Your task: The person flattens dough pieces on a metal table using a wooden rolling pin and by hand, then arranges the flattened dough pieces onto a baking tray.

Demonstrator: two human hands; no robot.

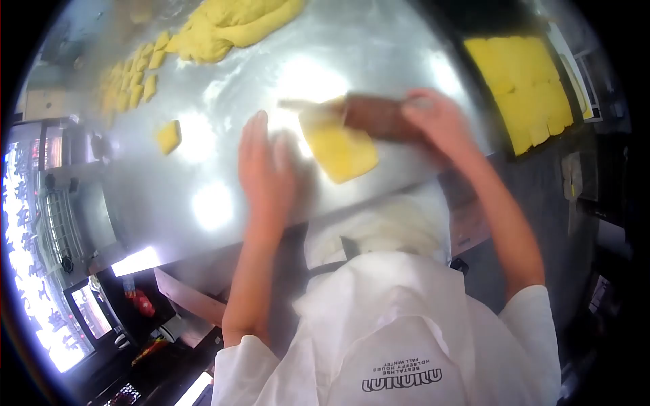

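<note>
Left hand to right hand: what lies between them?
In the head view, a flat yellow dough sheet, with a brown cylindrical rolling pin reaching across it from the right hand.

We see a smooth, glossy metal worktable (pixel 389 51) throwing back bright white glare, while the brown rolling pin (pixel 379 117) looks wooden, its finish blurred. The dough piece (pixel 343 154) beneath it looks soft, smooth and matt; the large dough mass (pixel 217 35) is lumpier. We find the white shirt (pixel 399 338) matt, creased cloth.
</note>
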